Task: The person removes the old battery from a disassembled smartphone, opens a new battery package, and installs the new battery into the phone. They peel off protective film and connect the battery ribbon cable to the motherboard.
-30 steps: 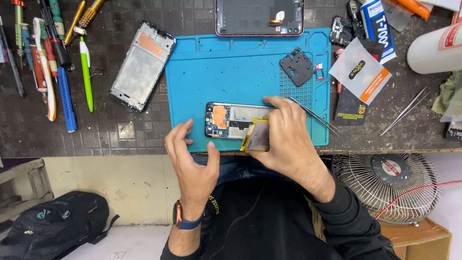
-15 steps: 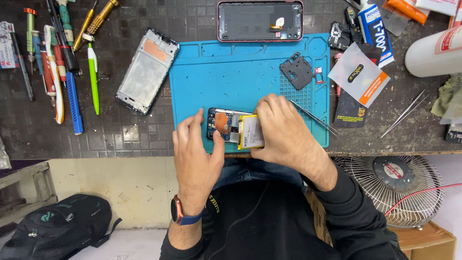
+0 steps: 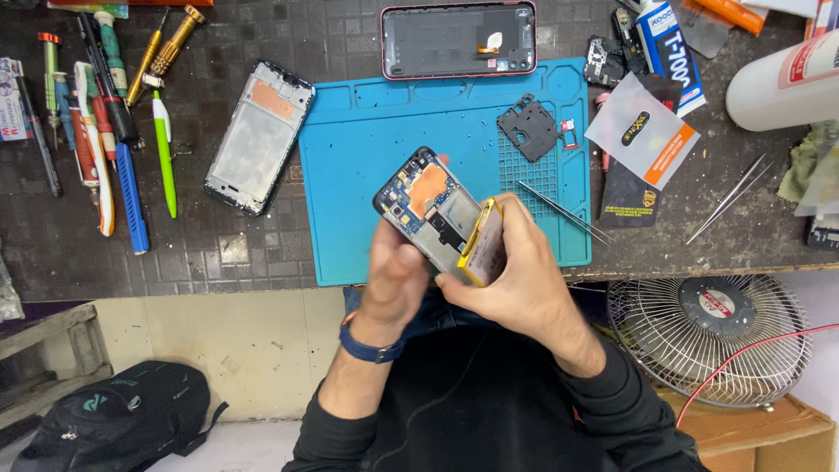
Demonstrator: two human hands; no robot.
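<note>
Opened phone (image 3: pixel 426 212), back cover already off, is being held above my blue mat (image 3: pixel 367 192); left hand (image 3: pixel 398 271) is gripping it, right hand (image 3: pixel 524 280) fingers clasping its half-lifted battery (image 3: pixel 483 249).

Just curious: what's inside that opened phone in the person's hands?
Inside the opened phone: a blue circuit board, an orange patch and dark connectors. The right hand lifts the yellow-edged battery. The left hand covers the lower end.

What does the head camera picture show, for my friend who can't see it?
Two bare hands hold an opened phone above a blue repair mat: the left hand steadies it while the right hand grips its yellow-edged battery. Tweezers, screwdrivers and another phone frame lie around.
</note>
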